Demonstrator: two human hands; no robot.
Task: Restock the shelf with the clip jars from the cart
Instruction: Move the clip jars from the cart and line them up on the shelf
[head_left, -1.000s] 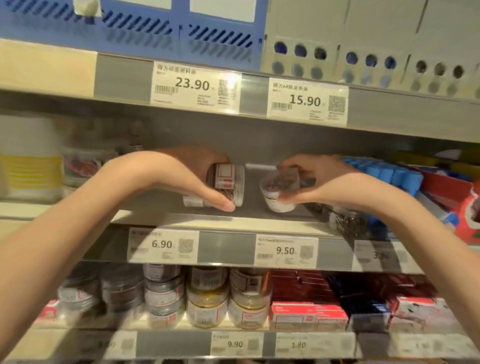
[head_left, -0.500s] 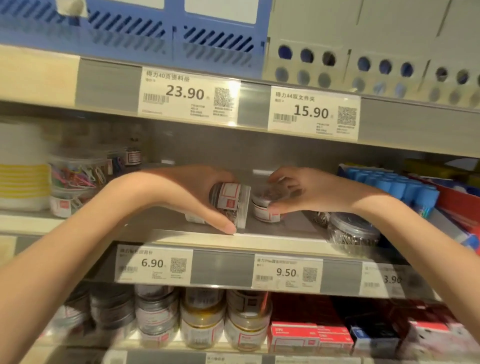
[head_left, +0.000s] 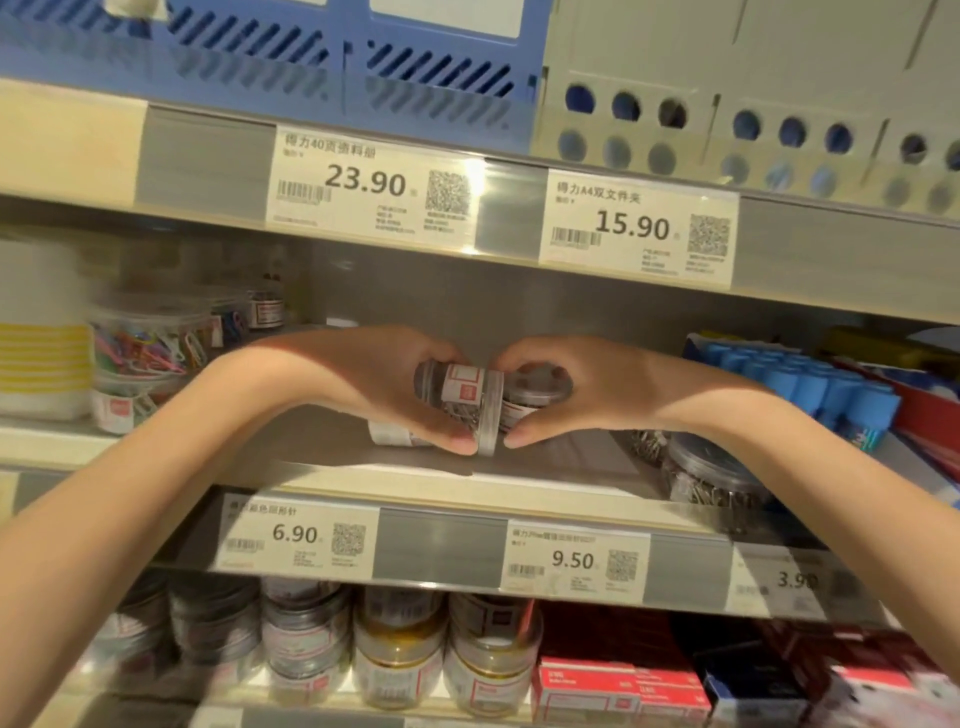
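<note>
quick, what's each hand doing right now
Left hand: grip closed on a clip jar lying on its side.
Right hand: grip closed on a second jar beside it.

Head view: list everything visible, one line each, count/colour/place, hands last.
clip jar on its side: 1, clear with red-white label, middle shelf, in left hand
clip jar under right hand: 1, clear with grey lid, middle shelf, touching the first
silver clip jar: 1, clear, middle shelf right
coloured clip tubs: count unclear, clear with mixed-colour clips, middle shelf left
blue tubes: a row, count unclear, middle shelf far right
price tags: 5, white, on shelf edges
stacked jars: several, silver and gold contents, bottom shelf
red boxes: several, bottom shelf right
blue baskets: 2, top shelf left
grey file boxes: several, top shelf right
left hand: grips the tipped jar
right hand: holds the grey-lidded jar
</note>
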